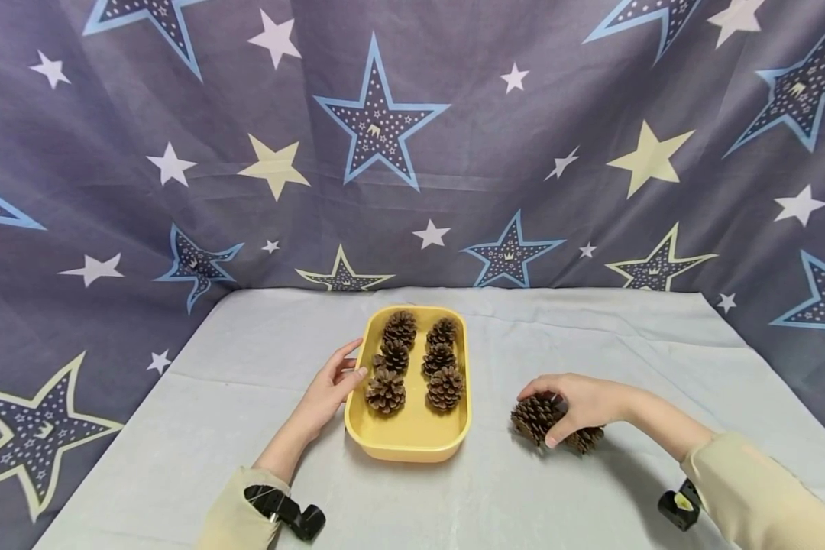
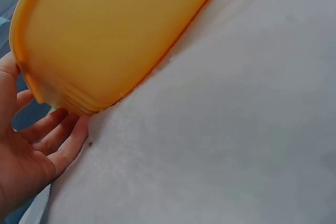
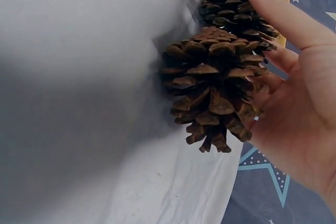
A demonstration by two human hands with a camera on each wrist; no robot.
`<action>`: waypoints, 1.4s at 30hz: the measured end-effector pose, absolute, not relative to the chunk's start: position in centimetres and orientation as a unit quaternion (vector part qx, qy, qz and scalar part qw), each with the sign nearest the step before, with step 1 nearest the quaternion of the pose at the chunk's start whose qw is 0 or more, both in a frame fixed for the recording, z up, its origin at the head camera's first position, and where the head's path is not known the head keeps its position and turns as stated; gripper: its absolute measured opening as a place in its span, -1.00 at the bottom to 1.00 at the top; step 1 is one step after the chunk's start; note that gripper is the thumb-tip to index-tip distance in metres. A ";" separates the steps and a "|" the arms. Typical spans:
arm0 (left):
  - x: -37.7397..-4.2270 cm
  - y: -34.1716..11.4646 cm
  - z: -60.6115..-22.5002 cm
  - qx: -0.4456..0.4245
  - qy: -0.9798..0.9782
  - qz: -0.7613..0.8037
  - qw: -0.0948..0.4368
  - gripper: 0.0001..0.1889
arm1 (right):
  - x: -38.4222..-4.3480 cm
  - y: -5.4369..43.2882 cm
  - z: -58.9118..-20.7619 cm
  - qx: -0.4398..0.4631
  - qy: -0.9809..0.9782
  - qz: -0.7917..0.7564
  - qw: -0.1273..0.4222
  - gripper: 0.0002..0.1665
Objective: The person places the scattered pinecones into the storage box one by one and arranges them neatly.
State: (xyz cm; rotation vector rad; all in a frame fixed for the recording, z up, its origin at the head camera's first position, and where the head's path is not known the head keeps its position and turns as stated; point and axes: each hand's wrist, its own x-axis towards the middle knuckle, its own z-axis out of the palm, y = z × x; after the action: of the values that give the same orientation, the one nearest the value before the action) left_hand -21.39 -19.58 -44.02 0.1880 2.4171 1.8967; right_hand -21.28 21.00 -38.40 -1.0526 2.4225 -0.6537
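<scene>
A yellow tray (image 1: 412,452) stands on the cloth-covered table, with several brown pine cones lying in it in two columns. At the tray's left side, my left hand (image 1: 331,391) grips the wall, thumb at the rim and fingers against the outside. To the right of the tray, my right hand (image 1: 587,401) has its thumb and fingers around a pine cone (image 1: 536,415) at the table surface. A second pine cone (image 3: 212,85) sits close to the held one, under the palm; the hand partly hides both in the head view.
Pale cloth (image 1: 261,367) covers the table. Behind it hangs a dark curtain (image 1: 412,206) with a star print, also seen at both sides. Each wrist bears a black camera mount, one at the left sleeve (image 1: 230,512), one at the right sleeve (image 1: 756,489).
</scene>
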 end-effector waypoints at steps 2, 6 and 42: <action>-21.4 -19.6 -44.0 0.060 0.785 0.616 0.032 -0.44 | -21.3 20.9 -38.4 -0.381 0.871 -0.236 0.199 -0.21; -21.4 -19.6 -44.0 0.059 0.784 0.617 0.034 -0.43 | -21.3 20.6 -38.4 -0.384 0.875 -0.233 0.180 -0.24; -21.4 -19.6 -44.0 0.064 0.786 0.614 0.030 -0.42 | -22.3 18.5 -36.4 -0.394 0.883 -0.243 0.076 -0.23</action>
State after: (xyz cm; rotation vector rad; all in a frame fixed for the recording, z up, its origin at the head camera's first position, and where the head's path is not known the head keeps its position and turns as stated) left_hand -21.39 -19.64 -44.05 0.1971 2.4239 1.8918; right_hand -22.27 18.46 -36.39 -1.1811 2.6473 -0.7283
